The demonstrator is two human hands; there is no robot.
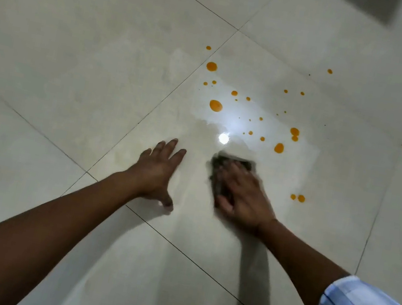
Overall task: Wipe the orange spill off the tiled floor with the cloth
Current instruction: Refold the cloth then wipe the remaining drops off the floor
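Observation:
Orange drops of the spill lie scattered over a glossy cream floor tile, from the tile joint at the left to a pair of drops at the right. A dark cloth lies flat on the tile just in front of the drops. My right hand presses down on it with the fingers spread, and it is blurred. Left of the cloth, my left hand rests flat on the bare tile, fingers straight.
Large cream tiles with dark joints run all around. A bright lamp glare sits on the tile just beyond the cloth. A dark grey object shows at the top right corner.

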